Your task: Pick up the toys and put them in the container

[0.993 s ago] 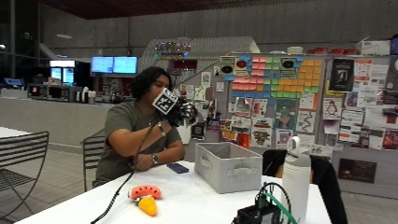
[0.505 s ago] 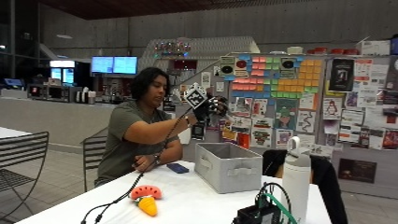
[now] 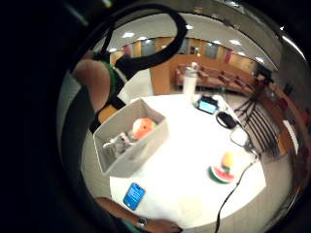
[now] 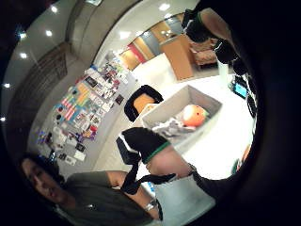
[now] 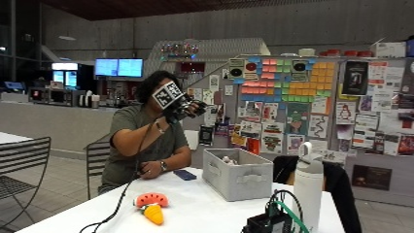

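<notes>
The gloved right hand is raised well above the table, fingers relaxed and apart, holding nothing. The grey container stands mid-table, holding an orange toy and a grey one. A watermelon toy and a yellow toy lie touching near the table's front edge. A blue phone lies beside the bare hand; a white bottle and a black device occupy the other end.

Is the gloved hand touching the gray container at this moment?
Apart. The outside view shows the gloved hand raised near head height, well above the gray container standing on the table.
</notes>
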### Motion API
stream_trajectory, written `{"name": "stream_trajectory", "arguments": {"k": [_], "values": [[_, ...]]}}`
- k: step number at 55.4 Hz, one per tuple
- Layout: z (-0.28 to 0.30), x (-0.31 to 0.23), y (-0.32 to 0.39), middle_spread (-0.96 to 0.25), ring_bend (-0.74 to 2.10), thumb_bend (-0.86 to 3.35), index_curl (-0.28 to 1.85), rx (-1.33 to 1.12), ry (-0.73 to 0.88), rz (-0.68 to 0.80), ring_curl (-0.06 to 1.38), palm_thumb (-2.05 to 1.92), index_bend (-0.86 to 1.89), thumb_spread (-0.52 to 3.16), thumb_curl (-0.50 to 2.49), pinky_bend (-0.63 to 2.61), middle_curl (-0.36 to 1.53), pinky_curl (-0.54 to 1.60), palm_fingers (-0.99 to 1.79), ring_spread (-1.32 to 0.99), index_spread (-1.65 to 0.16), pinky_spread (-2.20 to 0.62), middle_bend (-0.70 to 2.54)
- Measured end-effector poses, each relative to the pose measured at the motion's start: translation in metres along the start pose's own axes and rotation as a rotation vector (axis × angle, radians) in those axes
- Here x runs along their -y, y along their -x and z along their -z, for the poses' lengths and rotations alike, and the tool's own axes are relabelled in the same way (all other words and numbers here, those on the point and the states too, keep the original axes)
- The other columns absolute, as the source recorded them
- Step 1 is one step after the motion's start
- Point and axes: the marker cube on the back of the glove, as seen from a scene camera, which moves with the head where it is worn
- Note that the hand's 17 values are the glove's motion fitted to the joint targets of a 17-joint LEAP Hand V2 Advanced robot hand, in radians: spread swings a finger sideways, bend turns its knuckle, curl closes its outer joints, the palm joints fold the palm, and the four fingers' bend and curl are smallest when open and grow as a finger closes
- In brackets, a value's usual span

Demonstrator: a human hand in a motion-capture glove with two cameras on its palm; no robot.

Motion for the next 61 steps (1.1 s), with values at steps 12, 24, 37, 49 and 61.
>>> {"name": "stream_trajectory", "arguments": {"k": [12, 24, 37, 49, 61], "values": [[0.032, -0.088, -0.074, -0.26, 1.17, 0.04, 0.63, -0.137, 0.099, -0.331, 0.38, 0.09, 0.24, 1.26, 0.35, 0.91, 0.53, 0.34, 0.55, -0.34, -0.41, -0.2, 0.7], [-0.039, -0.169, -0.2, -0.28, 1.09, 0.05, 0.65, -0.237, 0.257, -0.502, 0.36, 0.14, 0.3, 1.39, 0.34, 0.8, 0.54, 0.32, 0.58, -0.36, -0.4, -0.23, 0.75], [-0.123, -0.199, -0.269, -0.31, 1.03, -0.02, 0.65, -0.589, 0.408, -0.509, 0.35, 0.07, 0.33, 1.38, 0.32, 0.73, 0.54, 0.3, 0.55, -0.38, -0.4, -0.21, 0.75], [-0.145, -0.211, -0.282, -0.37, 1.16, -0.05, 0.58, -0.654, 0.214, -0.446, 0.4, -0.06, 0.11, 1.24, 0.28, 0.82, 0.58, 0.33, 0.59, -0.43, -0.37, -0.27, 0.81], [-0.112, -0.212, -0.221, -0.39, 1.33, 0.03, 0.58, -0.634, -0.118, -0.302, 0.48, 0.07, 0.21, 1.41, 0.3, 1.04, 0.67, 0.43, 1.15, -0.4, -0.35, -0.38, 0.94]]}}
